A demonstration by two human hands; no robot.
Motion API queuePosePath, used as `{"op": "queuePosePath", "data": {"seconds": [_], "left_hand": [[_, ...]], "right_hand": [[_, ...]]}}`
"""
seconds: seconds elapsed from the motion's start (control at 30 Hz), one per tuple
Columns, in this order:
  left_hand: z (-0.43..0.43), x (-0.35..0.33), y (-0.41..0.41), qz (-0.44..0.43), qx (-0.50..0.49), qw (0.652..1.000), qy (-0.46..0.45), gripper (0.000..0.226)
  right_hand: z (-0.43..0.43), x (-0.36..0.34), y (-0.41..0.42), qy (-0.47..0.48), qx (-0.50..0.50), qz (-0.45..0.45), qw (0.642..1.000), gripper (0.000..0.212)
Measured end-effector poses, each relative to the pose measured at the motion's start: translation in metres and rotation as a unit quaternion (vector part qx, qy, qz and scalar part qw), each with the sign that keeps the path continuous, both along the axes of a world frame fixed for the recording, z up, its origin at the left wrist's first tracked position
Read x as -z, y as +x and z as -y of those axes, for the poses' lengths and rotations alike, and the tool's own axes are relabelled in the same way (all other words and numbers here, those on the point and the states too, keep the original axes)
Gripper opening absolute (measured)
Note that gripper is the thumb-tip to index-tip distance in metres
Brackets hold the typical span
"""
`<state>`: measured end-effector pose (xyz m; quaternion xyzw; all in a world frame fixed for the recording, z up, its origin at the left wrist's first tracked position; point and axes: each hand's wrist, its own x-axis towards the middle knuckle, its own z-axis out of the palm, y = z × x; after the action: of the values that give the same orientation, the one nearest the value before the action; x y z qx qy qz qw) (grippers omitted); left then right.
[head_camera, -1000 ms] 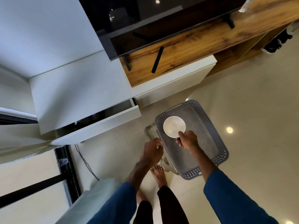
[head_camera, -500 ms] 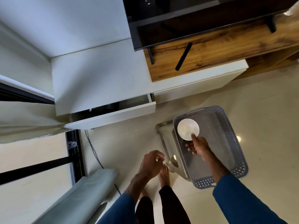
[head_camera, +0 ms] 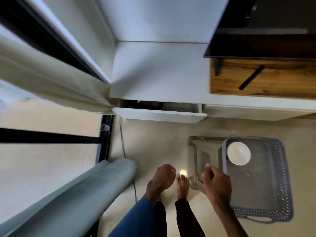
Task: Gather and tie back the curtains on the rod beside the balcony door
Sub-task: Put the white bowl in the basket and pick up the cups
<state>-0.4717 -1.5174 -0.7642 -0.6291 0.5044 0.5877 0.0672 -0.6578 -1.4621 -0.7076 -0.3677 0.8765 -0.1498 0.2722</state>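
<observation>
A cream curtain [head_camera: 51, 82] hangs in folds at the left, ending beside the white cabinet's corner. A grey-green curtain [head_camera: 71, 194] runs along the lower left next to the black-framed balcony door [head_camera: 104, 137]. My left hand [head_camera: 162, 178] hangs over the floor with fingers curled, holding nothing. My right hand [head_camera: 215, 182] is loosely closed and empty, just left of the grey basket [head_camera: 277, 194]. A white bowl [head_camera: 238, 155] lies in the basket's near-left corner. Neither hand touches a curtain. The rod is out of view.
A white cabinet [head_camera: 153, 69] stands ahead with its drawer [head_camera: 159, 115] pulled open. A wooden TV unit [head_camera: 263, 79] and dark screen fill the upper right. A grey stool [head_camera: 201, 156] supports the basket. A cable [head_camera: 123, 147] trails on the floor by the door.
My right hand has let go of the white bowl, which now rests in the basket, and pulled back. The view has swung left, bringing both curtains and the balcony door into sight.
</observation>
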Motion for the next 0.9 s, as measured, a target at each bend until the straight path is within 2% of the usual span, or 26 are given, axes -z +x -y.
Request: {"op": "queuePosePath", "data": {"seconds": [0.13,0.23,0.4,0.6,0.73,0.83,0.9], "left_hand": [[0.001,0.0,0.069,0.027,-0.067,0.997,0.009,0.032],[0.006,0.0,0.131,0.047,-0.098,0.994,-0.001,0.031],[0.024,-0.002,0.218,0.07,-0.169,0.983,-0.014,0.026],[0.046,0.012,0.279,0.093,-0.264,0.96,-0.007,0.023],[0.064,0.03,0.291,0.098,-0.3,0.949,0.003,0.024],[0.076,0.054,0.297,0.12,-0.309,0.943,0.013,0.019],[0.09,0.078,0.302,0.135,-0.286,0.948,0.021,0.017]], "right_hand": [[0.032,0.008,0.098,0.051,-0.125,0.028,0.99,0.04],[0.061,0.018,0.166,0.036,-0.222,0.016,0.974,0.04],[0.11,0.04,0.245,0.037,-0.318,0.025,0.947,0.047],[0.178,0.067,0.298,0.068,-0.378,0.034,0.923,0.05],[0.222,0.086,0.318,0.111,-0.404,0.053,0.906,0.044],[0.248,0.11,0.324,0.149,-0.439,0.046,0.885,0.04],[0.264,0.133,0.327,0.173,-0.474,0.023,0.863,0.029]]}}
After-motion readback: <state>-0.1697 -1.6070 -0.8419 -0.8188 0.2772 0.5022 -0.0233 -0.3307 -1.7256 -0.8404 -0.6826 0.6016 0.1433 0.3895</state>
